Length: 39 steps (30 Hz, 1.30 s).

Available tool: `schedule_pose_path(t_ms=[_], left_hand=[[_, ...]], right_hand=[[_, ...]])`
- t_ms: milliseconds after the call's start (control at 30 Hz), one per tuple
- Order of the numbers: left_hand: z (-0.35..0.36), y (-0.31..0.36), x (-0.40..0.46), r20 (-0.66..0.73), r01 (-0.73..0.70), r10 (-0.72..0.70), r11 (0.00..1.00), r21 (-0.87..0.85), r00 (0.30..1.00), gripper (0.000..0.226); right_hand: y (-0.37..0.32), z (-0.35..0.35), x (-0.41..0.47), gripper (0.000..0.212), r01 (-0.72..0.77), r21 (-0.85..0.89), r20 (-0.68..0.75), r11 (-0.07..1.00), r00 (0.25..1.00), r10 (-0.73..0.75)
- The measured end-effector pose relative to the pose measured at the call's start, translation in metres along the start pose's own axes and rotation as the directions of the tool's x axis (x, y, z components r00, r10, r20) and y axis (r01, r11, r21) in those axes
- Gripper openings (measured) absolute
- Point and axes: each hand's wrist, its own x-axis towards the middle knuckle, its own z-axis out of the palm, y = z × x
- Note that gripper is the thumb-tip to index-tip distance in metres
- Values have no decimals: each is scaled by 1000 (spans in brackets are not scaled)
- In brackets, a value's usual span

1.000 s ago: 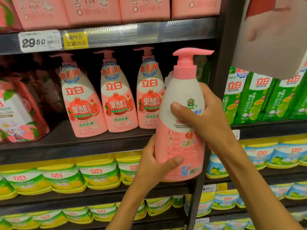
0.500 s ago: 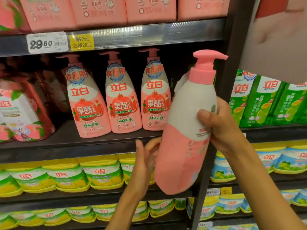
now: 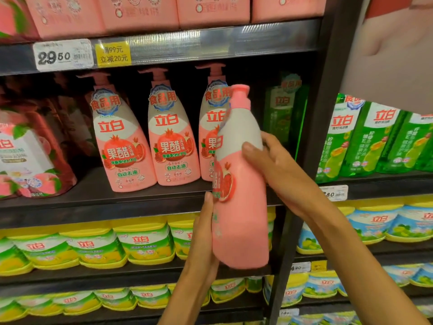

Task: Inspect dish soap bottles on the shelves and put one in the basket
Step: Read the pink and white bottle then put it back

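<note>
I hold a pink and white pump bottle of dish soap [image 3: 241, 207] upright in front of the shelf, its narrow side toward me and its pomegranate label facing left. My right hand [image 3: 276, 170] grips its middle from the right, thumb across the white part. My left hand [image 3: 203, 240] lies flat against the lower left side, fingers straight. Three matching pink bottles [image 3: 117, 141] stand in a row on the shelf behind. No basket is in view.
A dark shelf post [image 3: 311, 146] stands just right of the held bottle. Green refill pouches [image 3: 365, 141] fill the shelf to the right. Yellow-lidded tubs [image 3: 143, 242] line the lower shelves. Pink boxes [image 3: 140, 12] sit on top, above price tags [image 3: 63, 55].
The bottle has been turned about its axis from back label facing me to side-on, and it came upright after a tilt. My left hand let go of the base, then pressed flat on its side.
</note>
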Motion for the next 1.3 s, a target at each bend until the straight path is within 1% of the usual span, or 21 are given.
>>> schedule_pose_path(t_ms=[67, 100, 167, 233, 300, 367, 433, 533, 567, 633, 700, 733, 833, 867, 900, 933, 1000, 1067, 1133, 1233, 1300], left_hand=[[5, 4, -1, -52, -50, 53, 997, 53, 997, 54], [6, 4, -1, -48, -65, 69, 995, 76, 996, 60], [6, 3, -3, -21, -93, 97, 987, 133, 995, 63], [3, 9, -4, 16, -94, 93, 986, 138, 996, 54], [-1, 19, -3, 80, -58, 47, 987, 147, 996, 45], [-1, 30, -5, 146, 4, -27, 988, 152, 989, 39], [0, 36, -7, 190, 38, -73, 983, 181, 979, 39], [3, 43, -10, 202, 13, -62, 972, 236, 977, 39], [5, 45, -11, 199, -3, -49, 967, 255, 979, 38], [10, 49, -14, 200, -8, -48, 962, 273, 979, 37], [15, 51, -16, 220, 13, -78, 959, 283, 972, 40], [16, 53, -17, 239, 28, -97, 961, 274, 966, 40], [20, 58, -21, 308, 99, -157, 976, 196, 938, 32], [22, 60, -22, 332, 121, -171, 979, 167, 928, 30], [23, 61, -23, 354, 140, -181, 981, 137, 918, 30], [25, 62, -25, 370, 153, -184, 982, 112, 910, 28], [26, 62, -27, 386, 164, -183, 983, 84, 904, 23], [28, 61, -29, 401, 171, -188, 982, 79, 897, 26], [28, 59, -30, 404, 180, -197, 980, 80, 893, 25], [30, 57, -31, 389, 185, -226, 973, 140, 893, 23], [32, 53, -30, 362, 161, -236, 961, 223, 902, 29]], right_hand=[[1, 8, -2, 76, 23, -86, -29, 996, 999, -26], [2, 11, -1, 76, 24, -74, -56, 997, 998, -28], [4, 11, 3, 74, 0, 90, -78, 996, 997, 7], [3, 6, 7, 63, -46, 268, -56, 962, 996, 63], [4, 1, 8, 51, -121, 397, -1, 910, 991, 132], [9, -3, 9, 41, -177, 463, 38, 868, 983, 181], [11, -4, 6, 36, -195, 505, 53, 841, 979, 195], [12, -6, -6, 42, -144, 592, 21, 793, 986, 164], [7, -5, -7, 40, -127, 612, 20, 781, 989, 145], [-2, -6, -10, 32, -83, 592, -36, 801, 991, 130], [-13, -10, -11, 33, -53, 524, -133, 850, 981, 143], [-13, -13, -13, 35, -57, 523, -135, 850, 979, 149], [-15, -21, -20, 43, -162, 603, -37, 782, 973, 230], [-14, -24, -22, 47, -182, 617, -29, 765, 967, 254], [-19, -26, -22, 46, -209, 616, -15, 759, 961, 277], [-21, -28, -22, 41, -219, 610, -21, 762, 956, 292], [-26, -31, -22, 32, -204, 605, -49, 769, 955, 292], [-25, -32, -26, 32, -216, 606, -57, 766, 948, 312], [-21, -31, -33, 35, -248, 614, -29, 750, 942, 335], [-17, -28, -39, 42, -200, 628, -34, 752, 958, 284], [-17, -25, -41, 43, -114, 570, -81, 814, 978, 193]])
